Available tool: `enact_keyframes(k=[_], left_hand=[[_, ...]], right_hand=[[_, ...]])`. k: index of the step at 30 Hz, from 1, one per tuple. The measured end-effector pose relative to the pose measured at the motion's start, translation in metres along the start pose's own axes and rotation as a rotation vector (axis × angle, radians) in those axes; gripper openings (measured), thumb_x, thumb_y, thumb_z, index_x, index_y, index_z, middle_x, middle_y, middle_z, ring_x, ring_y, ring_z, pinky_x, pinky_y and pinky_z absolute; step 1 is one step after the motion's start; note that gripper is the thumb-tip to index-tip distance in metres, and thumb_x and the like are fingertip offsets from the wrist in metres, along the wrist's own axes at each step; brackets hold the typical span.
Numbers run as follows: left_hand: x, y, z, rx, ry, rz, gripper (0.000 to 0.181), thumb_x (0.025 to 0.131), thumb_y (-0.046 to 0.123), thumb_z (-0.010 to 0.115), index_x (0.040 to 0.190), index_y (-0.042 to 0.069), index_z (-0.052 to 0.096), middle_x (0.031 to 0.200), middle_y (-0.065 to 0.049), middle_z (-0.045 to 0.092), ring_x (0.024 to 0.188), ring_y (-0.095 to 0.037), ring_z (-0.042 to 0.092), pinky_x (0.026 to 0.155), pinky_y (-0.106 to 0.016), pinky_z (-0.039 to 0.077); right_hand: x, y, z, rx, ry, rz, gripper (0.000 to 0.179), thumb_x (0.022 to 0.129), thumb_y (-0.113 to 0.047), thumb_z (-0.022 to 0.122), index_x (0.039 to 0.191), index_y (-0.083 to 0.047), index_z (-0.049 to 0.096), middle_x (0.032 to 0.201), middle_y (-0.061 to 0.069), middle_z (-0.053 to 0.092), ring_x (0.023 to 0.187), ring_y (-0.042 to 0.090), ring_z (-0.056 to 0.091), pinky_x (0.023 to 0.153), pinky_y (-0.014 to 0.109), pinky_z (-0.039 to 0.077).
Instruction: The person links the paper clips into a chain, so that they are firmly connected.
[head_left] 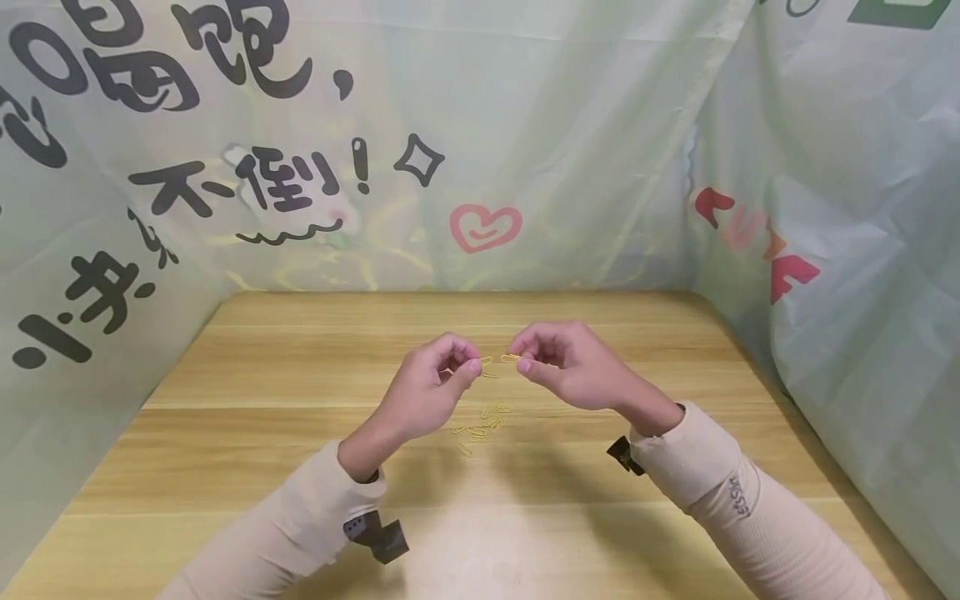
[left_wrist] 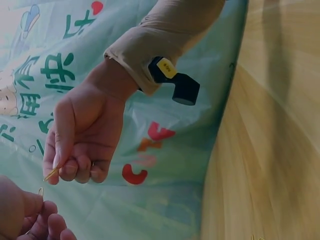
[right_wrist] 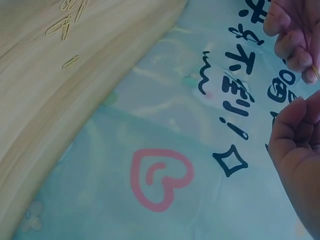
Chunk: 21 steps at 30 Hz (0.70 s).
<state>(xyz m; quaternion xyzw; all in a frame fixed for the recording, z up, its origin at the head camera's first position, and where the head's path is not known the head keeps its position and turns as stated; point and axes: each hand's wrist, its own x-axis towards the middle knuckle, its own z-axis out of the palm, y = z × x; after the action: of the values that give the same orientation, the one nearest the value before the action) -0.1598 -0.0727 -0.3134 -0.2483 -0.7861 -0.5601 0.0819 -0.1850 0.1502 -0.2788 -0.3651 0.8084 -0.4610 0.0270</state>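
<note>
Between thumb and forefinger, my left hand (head_left: 435, 383) pinches a yellow paper clip (head_left: 487, 361), which juts toward the right. A second thin yellow wire end (head_left: 490, 376) shows just below it. My right hand (head_left: 573, 367) pinches another yellow paper clip (head_left: 510, 357), pointing left. Both hands are raised above the table, with a small gap between the two clips in the head view. In the left wrist view the right hand's clip (left_wrist: 51, 174) sticks out past the thumb, near the left hand's clip (left_wrist: 41, 192). The right hand's clip is hidden in the right wrist view.
Several yellow paper clips (head_left: 477, 432) lie loosely scattered on the wooden table (head_left: 300, 358) below the hands. One clip (right_wrist: 71, 62) lies apart from the others. Printed cloth (head_left: 562, 150) hangs behind and along both sides of the table.
</note>
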Motion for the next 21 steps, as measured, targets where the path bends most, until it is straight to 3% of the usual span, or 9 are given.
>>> enact_keyframes(k=[5, 13, 21], left_hand=[[-0.0002, 0.0028, 0.0018, 0.039, 0.039, 0.065, 0.005, 0.095, 0.006, 0.061, 0.094, 0.001, 0.061, 0.081, -0.004, 0.059, 0.070, -0.016, 0.053, 0.062, -0.027, 0.050], [-0.0005, -0.0017, 0.0060, 0.169, 0.120, 0.279, 0.005, 0.091, 0.001, 0.065, 0.088, 0.000, 0.061, 0.078, -0.005, 0.061, 0.068, -0.016, 0.056, 0.061, -0.027, 0.051], [-0.0002, -0.0058, 0.0096, 0.226, 0.173, 0.421, 0.010, 0.086, -0.004, 0.068, 0.085, 0.001, 0.060, 0.073, -0.004, 0.059, 0.065, -0.014, 0.054, 0.059, -0.025, 0.047]], right_hand=[[0.0002, -0.0028, 0.0021, 0.034, 0.006, -0.020, 0.007, 0.091, 0.005, 0.062, 0.097, 0.003, 0.064, 0.074, 0.003, 0.058, 0.058, 0.013, 0.047, 0.053, 0.025, 0.042], [0.0016, -0.0071, 0.0051, 0.078, -0.016, -0.046, 0.009, 0.091, 0.006, 0.058, 0.095, 0.003, 0.066, 0.070, 0.003, 0.056, 0.053, 0.010, 0.040, 0.048, 0.023, 0.036], [0.0023, -0.0071, 0.0056, 0.089, -0.035, -0.048, 0.011, 0.092, 0.006, 0.056, 0.094, 0.003, 0.067, 0.069, 0.002, 0.055, 0.051, 0.010, 0.039, 0.045, 0.023, 0.033]])
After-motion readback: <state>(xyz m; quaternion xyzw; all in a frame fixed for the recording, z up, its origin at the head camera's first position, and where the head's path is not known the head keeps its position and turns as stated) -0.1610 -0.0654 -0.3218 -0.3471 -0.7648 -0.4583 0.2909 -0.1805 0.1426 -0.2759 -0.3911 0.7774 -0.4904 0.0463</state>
